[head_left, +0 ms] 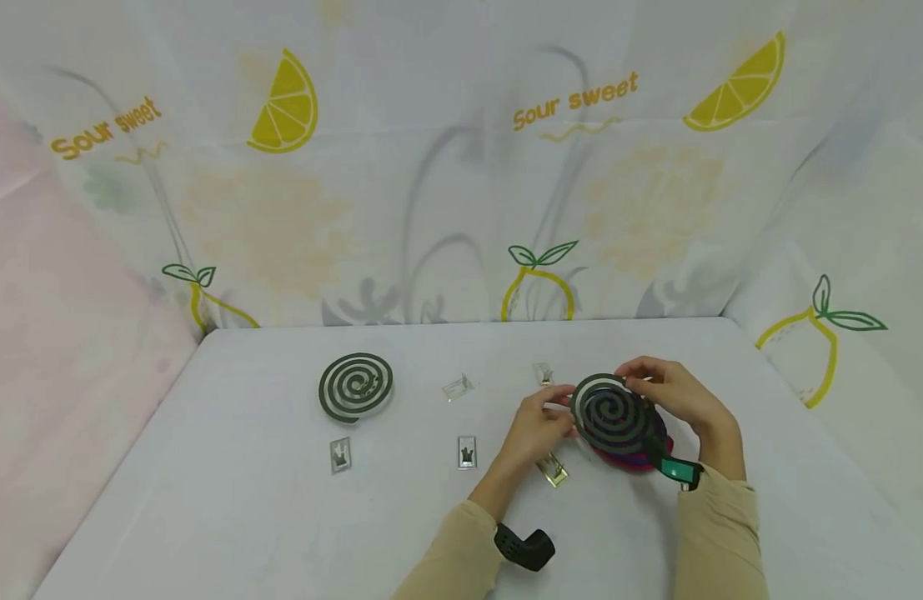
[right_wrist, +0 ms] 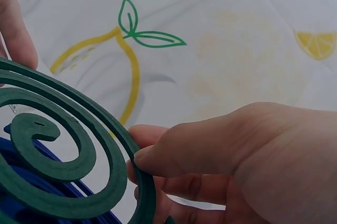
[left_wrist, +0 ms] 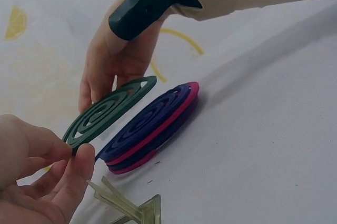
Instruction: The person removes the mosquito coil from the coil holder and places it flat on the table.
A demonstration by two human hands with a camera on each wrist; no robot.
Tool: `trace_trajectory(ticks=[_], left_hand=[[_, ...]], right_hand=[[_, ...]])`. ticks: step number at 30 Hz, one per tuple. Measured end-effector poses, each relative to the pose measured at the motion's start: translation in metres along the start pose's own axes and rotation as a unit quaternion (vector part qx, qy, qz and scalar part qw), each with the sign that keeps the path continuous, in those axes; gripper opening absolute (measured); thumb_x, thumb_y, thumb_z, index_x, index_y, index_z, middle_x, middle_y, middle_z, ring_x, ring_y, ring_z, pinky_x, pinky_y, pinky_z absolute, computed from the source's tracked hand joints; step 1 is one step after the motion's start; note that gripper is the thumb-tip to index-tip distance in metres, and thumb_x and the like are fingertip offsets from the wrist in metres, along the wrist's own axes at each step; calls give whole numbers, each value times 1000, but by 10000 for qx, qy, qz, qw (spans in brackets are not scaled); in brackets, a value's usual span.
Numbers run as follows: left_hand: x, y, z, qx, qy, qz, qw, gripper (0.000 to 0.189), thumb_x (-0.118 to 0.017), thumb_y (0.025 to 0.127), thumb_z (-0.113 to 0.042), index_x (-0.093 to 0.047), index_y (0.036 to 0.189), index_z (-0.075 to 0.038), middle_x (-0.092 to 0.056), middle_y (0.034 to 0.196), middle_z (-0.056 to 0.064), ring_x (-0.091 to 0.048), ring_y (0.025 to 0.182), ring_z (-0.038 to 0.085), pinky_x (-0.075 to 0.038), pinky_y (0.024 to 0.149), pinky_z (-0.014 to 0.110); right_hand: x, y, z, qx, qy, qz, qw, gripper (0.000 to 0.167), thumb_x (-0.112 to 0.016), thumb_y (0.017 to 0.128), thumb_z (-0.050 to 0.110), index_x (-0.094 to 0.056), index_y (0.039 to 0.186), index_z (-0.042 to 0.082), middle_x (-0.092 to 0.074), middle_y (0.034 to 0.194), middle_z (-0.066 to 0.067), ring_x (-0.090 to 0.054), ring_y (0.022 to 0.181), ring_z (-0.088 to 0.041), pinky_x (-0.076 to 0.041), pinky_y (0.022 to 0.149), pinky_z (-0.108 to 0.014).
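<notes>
A dark green mosquito coil [head_left: 609, 408] is held tilted between both hands over the right part of the table. My left hand [head_left: 538, 429] pinches its left edge between thumb and fingers. On the far right edge, my right hand [head_left: 674, 390] grips the rim, thumb on one face, as the right wrist view shows. Just beneath the coil lies a stack of blue and pink coils [left_wrist: 152, 129], with a gap between them in the left wrist view. Close by the left hand is a gold-toned metal coil stand [head_left: 554, 473] with raised prongs.
Another green coil [head_left: 356, 387] sits at the back left. Below it lies a small metal stand [head_left: 341, 455]; a second stand [head_left: 467, 452] is mid-table. Farther back are a thin stand [head_left: 457, 387] and one more stand [head_left: 542, 372] near the left fingers. A printed cloth backdrop [head_left: 446, 208] rises behind the table.
</notes>
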State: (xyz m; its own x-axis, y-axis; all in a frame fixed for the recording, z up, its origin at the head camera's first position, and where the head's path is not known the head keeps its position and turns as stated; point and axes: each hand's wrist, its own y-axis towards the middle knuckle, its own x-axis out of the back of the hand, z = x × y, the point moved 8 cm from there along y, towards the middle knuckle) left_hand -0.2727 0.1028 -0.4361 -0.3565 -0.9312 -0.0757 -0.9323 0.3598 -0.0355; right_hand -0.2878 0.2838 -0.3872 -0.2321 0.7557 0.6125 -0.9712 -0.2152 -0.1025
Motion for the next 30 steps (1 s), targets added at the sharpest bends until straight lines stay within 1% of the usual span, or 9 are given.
trace_trajectory(ticks=[4, 12, 14, 16, 18, 21, 25, 28, 30], left_hand=[[-4, 1, 2, 22, 21, -12, 10000, 45, -53, 82, 10, -58, 125, -3, -59, 109, 10, -63, 72, 7, -56, 68, 23], [-7, 1, 4, 34, 46, -51, 10000, 44, -53, 83, 9, -58, 125, -2, -60, 108, 11, -64, 72, 7, -57, 70, 27], [-9, 1, 4, -22, 112, -37, 9999, 43, -54, 83, 9, -58, 124, -1, -61, 107, 11, -65, 71, 8, -57, 69, 26], [-9, 0, 4, -9, 179, -26, 9998, 42, -54, 83, 8, -58, 125, -1, -61, 107, 10, -65, 70, 9, -56, 68, 24], [-10, 0, 5, 26, 277, -16, 9996, 43, -55, 84, 7, -58, 125, -1, -61, 108, 9, -65, 69, 8, -54, 67, 21], [-11, -1, 8, 149, 294, -26, 9995, 43, -55, 85, 7, -58, 126, -2, -60, 108, 7, -63, 67, 7, -53, 66, 19], [-13, -1, 10, 133, 318, -34, 9994, 42, -55, 84, 7, -58, 126, -2, -59, 109, 8, -63, 66, 7, -53, 65, 20], [-15, -1, 10, 85, 420, -33, 9991, 42, -55, 85, 7, -58, 126, -1, -58, 109, 9, -63, 67, 7, -54, 65, 21], [-16, -1, 11, 131, 458, -58, 9988, 41, -55, 86, 6, -58, 126, -3, -57, 110, 8, -63, 69, 7, -53, 65, 20]], right_hand=[[0, -2, -3, -28, 44, 1, 10000, 30, -52, 96, 18, -57, 119, -1, -62, 109, -17, -55, 88, -8, -50, 71, -26], [1, -2, -8, -188, -61, -4, 9998, 30, -53, 96, 19, -58, 118, 0, -64, 103, -14, -54, 86, -11, -47, 70, -28], [1, -2, -9, -232, -97, 26, 9997, 29, -53, 96, 18, -59, 118, 0, -64, 103, -13, -54, 85, -12, -47, 71, -28], [1, -3, -10, -271, -123, 66, 9995, 29, -53, 96, 18, -59, 117, 0, -65, 102, -13, -55, 86, -14, -47, 72, -29], [0, -3, -11, -295, -161, 104, 9994, 29, -53, 96, 17, -59, 117, 0, -65, 101, -13, -55, 86, -15, -47, 73, -29], [0, -3, -13, -318, -209, 157, 9992, 28, -52, 96, 17, -59, 117, 0, -66, 101, -12, -54, 87, -16, -46, 74, -29], [0, -4, -15, -316, -277, 177, 9990, 27, -52, 95, 16, -60, 116, 1, -65, 101, -12, -54, 87, -16, -46, 73, -29], [1, -3, -18, -292, -350, 162, 9988, 25, -52, 95, 15, -60, 115, 1, -64, 103, -14, -55, 88, -16, -46, 72, -29], [1, -3, -19, -277, -386, 149, 9988, 25, -52, 95, 14, -61, 114, 1, -63, 104, -14, -55, 88, -16, -46, 72, -29]])
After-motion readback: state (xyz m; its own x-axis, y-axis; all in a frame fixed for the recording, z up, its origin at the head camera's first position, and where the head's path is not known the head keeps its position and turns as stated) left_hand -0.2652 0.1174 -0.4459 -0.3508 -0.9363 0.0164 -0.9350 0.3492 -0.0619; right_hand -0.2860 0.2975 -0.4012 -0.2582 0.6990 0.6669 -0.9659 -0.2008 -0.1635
